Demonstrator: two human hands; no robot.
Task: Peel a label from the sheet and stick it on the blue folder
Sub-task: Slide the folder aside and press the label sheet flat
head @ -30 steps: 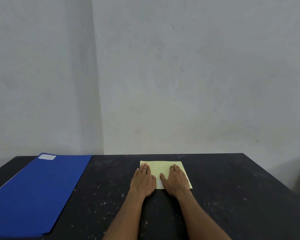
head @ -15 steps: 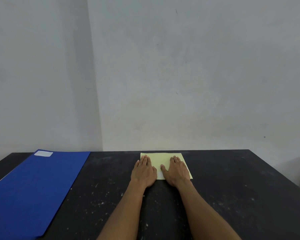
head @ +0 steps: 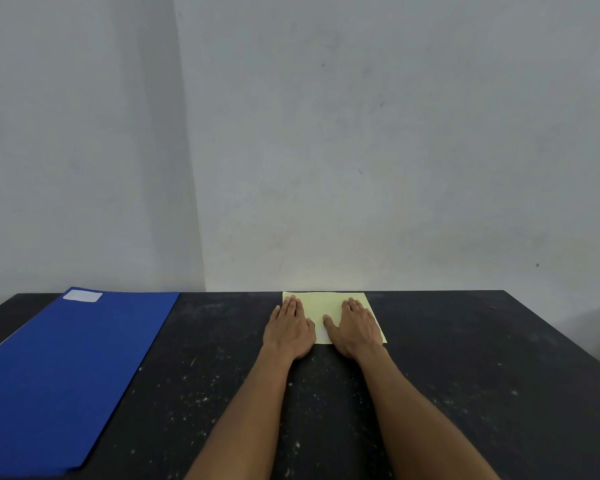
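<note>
A pale yellow label sheet lies flat at the far middle of the black table. My left hand rests palm down on its left part, fingers stretched out. My right hand lies palm down on its right part. Neither hand holds anything. A small white patch shows on the sheet between my thumbs. The blue folder lies closed on the left side of the table, well apart from my hands. A white label sits at the folder's far corner.
The black table is speckled with white flecks and ends against a grey wall. Its right edge runs diagonally at the far right. The folder's near end reaches the bottom left of the view.
My hands have stayed flat on the sheet. The view has tilted, so the table and folder sit slightly higher in the frame than one second ago.
</note>
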